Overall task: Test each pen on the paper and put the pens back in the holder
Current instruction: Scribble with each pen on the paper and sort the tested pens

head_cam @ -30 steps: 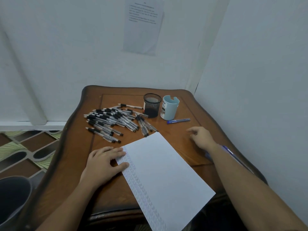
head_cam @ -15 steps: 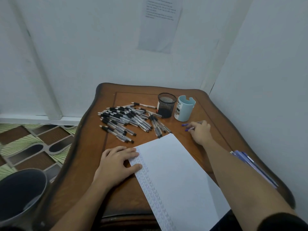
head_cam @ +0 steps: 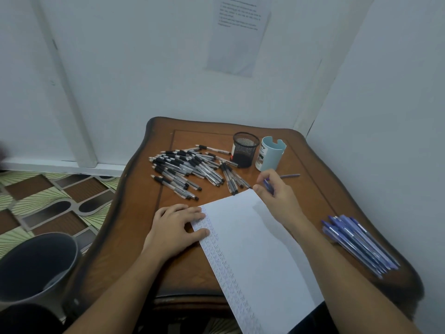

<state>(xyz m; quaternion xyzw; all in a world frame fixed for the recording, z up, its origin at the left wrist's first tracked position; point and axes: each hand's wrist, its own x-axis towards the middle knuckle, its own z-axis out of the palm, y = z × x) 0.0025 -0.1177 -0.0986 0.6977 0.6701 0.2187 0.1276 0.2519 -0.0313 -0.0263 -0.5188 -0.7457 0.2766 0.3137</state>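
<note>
Blue pen [head_cam: 290, 175] is being pinched by the right hand [head_cam: 277, 197], fingers curled. The left hand [head_cam: 177, 226], fingers flat, is pressing smooth white paper [head_cam: 255, 251].

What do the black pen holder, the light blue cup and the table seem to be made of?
The black pen holder: probably metal mesh, matt; light shows through its fine grid. The light blue cup: likely plastic, smooth, slightly glossy, with a notched rim. The table: looks like varnished wood; brown grain and a sheen.
</note>
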